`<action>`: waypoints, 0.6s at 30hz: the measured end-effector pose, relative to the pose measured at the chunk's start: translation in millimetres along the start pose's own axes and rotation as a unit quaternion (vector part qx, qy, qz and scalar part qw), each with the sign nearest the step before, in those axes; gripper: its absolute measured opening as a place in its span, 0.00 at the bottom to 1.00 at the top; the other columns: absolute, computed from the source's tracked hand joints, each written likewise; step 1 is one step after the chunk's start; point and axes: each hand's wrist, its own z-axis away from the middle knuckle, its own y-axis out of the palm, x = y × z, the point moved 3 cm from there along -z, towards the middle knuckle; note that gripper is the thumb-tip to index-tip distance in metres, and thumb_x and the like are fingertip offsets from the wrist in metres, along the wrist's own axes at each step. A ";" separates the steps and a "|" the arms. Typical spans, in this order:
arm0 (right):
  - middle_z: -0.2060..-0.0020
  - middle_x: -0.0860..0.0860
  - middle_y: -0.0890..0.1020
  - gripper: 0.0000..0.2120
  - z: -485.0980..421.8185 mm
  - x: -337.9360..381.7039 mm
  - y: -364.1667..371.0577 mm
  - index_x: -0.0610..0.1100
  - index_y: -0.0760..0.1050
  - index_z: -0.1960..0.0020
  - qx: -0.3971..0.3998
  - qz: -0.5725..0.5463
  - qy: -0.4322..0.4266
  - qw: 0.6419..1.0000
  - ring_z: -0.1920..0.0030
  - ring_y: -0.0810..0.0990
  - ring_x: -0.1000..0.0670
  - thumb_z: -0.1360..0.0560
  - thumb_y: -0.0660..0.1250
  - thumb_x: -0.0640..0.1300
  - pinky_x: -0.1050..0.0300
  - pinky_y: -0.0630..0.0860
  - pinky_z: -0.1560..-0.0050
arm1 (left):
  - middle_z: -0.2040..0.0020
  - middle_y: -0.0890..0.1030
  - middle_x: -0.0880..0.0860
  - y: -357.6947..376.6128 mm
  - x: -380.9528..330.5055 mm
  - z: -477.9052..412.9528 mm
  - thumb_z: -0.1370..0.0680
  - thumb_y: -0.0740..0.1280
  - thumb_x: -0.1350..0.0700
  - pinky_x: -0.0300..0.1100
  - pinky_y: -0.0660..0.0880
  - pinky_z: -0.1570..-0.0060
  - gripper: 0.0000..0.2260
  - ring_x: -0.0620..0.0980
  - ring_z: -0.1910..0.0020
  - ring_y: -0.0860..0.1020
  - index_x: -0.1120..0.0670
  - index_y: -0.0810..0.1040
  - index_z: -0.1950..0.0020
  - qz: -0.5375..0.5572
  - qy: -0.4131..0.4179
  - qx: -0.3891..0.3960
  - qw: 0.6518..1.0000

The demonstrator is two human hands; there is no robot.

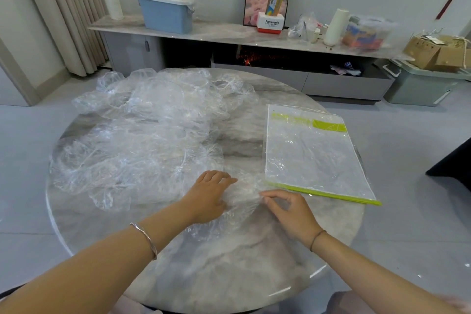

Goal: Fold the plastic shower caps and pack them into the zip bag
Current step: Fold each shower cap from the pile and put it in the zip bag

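At lower centre, a shower cap [242,202] is pressed by the flat, released left hand [207,199] and pinched by the right hand [290,211], beside the zip bag [313,155].

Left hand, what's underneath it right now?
The left hand presses a clear shower cap flat on the marble table, while the right hand pinches its edge. The part beneath the palm is hidden.

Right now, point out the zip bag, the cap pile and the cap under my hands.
zip bag [313,158], head view, middle of its clear panel.
cap pile [153,125], head view, centre of the heap.
cap [242,199], head view, its crumpled middle.
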 end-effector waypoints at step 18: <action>0.59 0.65 0.76 0.04 10.2 -1.1 -0.1 0.50 0.79 0.58 -0.030 0.176 -0.142 0.974 0.56 0.73 0.63 0.29 0.66 0.48 0.55 0.72 0.50 | 0.49 0.77 0.47 -5.6 -32.0 1.7 0.28 0.68 0.44 0.40 0.67 0.40 0.14 0.48 0.45 0.74 0.51 0.72 0.51 -0.023 0.187 -0.154 0.970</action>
